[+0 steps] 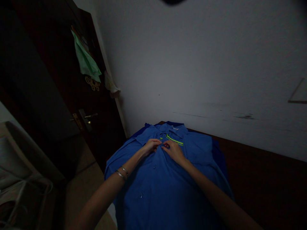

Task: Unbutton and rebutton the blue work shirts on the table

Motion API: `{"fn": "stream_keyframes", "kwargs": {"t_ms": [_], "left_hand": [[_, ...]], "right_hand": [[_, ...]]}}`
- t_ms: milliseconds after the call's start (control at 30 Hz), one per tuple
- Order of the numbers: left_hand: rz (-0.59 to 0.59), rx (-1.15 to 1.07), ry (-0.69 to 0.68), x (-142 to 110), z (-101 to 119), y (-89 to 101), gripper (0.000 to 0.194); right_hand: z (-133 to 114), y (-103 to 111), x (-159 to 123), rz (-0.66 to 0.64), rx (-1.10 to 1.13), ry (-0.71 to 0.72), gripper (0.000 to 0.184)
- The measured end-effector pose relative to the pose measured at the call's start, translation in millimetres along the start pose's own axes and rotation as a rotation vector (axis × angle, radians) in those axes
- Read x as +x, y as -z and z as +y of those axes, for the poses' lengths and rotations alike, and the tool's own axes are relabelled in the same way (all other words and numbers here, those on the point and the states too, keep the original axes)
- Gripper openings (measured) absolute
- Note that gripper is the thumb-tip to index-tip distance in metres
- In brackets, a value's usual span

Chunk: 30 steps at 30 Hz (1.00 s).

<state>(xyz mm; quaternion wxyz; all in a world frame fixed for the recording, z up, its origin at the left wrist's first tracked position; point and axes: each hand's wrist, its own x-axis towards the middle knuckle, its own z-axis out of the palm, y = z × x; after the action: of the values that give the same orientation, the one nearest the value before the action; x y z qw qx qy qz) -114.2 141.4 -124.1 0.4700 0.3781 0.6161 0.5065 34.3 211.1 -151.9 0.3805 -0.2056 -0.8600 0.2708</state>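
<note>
A blue button-up shirt [168, 185] lies spread out, collar away from me, with yellow-green strips across its chest. My left hand [152, 146] pinches the front placket below the collar; two bracelets circle that wrist. Close beside it, my right hand [173, 150] has its fingers bent in a pinch on the same placket. The fingertips of both hands nearly meet there, and any button between them is too small to make out. Lower down the front, a button [154, 166] and another button [141, 195] show. Darker blue cloth [219, 156] sticks out from under the shirt.
The shirt rests on a dark wooden surface [259, 179] against a pale wall [192, 64]. At left stands a dark door [103, 127] with a metal handle [90, 116] and a hanging green cloth [85, 60]. A light-coloured chair-like piece [16, 153] is at the lower left.
</note>
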Motion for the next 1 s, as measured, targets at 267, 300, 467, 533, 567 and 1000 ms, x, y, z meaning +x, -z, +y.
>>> {"fn": "stream_keyframes", "kwargs": {"t_ms": [267, 300, 467, 533, 567, 1000], "left_hand": [[0.084, -0.179, -0.019, 11, -24, -4.8, 0.023], [0.089, -0.184, -0.027, 11, -28, -4.4, 0.022], [0.142, -0.195, -0.12, 13, -42, -0.2, 0.019], [0.159, -0.19, -0.125, 15, -45, 1.0, 0.018], [0.161, -0.188, -0.126, 15, -46, 1.3, 0.017], [0.099, -0.225, -0.148, 7, -38, -1.5, 0.024]], "right_hand": [[-6, 2, -14, -0.054, -0.262, 0.132, 0.019], [-5, 0, -16, -0.068, -0.264, 0.135, 0.019], [1, -4, -18, -0.04, -0.192, 0.104, 0.018], [2, -4, -18, -0.037, -0.189, 0.11, 0.018], [1, -4, -18, -0.039, -0.193, 0.122, 0.017], [14, -17, -13, -0.008, 0.101, 0.081, 0.013]]}}
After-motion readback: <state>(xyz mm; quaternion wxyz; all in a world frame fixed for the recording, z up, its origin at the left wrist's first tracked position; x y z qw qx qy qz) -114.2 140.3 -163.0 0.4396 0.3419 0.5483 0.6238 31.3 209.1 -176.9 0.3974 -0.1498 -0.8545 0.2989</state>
